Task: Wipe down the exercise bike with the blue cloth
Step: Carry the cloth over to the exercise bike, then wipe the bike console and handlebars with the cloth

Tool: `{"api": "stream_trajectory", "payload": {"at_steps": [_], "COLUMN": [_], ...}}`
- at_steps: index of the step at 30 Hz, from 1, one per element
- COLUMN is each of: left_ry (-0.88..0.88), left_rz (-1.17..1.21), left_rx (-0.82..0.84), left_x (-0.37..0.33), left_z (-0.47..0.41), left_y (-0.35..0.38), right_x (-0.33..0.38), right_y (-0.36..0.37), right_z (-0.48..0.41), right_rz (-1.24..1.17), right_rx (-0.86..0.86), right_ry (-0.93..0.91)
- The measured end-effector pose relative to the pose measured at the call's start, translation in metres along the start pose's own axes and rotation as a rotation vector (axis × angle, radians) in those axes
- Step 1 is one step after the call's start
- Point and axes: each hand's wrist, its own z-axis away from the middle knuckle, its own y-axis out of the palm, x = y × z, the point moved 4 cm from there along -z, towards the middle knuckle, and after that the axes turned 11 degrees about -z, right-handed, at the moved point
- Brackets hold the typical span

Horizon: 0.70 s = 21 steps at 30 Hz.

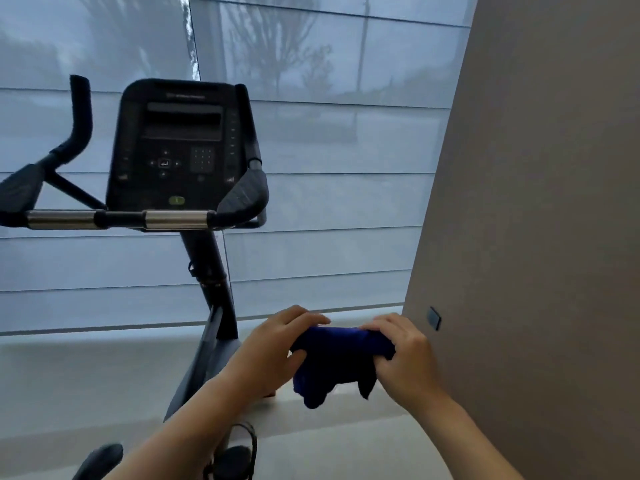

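Observation:
A black exercise bike [180,147] stands at the left, its console facing me above a chrome-and-black handlebar [117,219]. Its dark post [211,271] slopes down to the floor. The blue cloth [334,362] is bunched up low and right of the post, held between both hands. My left hand [273,348] grips its left end and my right hand [403,355] grips its right end. Both hands are well below the console and apart from the bike. A pedal [235,455] shows at the bottom edge, partly hidden by my left forearm.
A large window with sheer blinds [311,168] fills the background behind the bike. A beige wall [536,202] rises close on the right, with a small dark switch [434,318] near my right hand. Pale floor [86,386] lies below.

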Motion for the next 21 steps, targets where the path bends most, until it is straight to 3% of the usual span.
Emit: {"api": "stream_trajectory", "payload": {"at_steps": [6,12,21], "left_ry": [-0.009,0.010,-0.049], "left_rz": [-0.059,-0.154,-0.447], "left_rx": [-0.119,-0.184,-0.494], "left_x": [0.088,0.133,0.171], "left_z": [-0.073,-0.120,-0.203], "left_y": [-0.019,-0.052,-0.182], "right_x": [-0.029,-0.032,0.055], "right_y": [0.041,0.067,0.054], "right_z": [-0.115,-0.202,-0.370], "right_rz": [-0.057,-0.112,-0.180], "right_rx": [-0.007,0.013,-0.085], "right_ry": [-0.083,-0.197,-0.593]}}
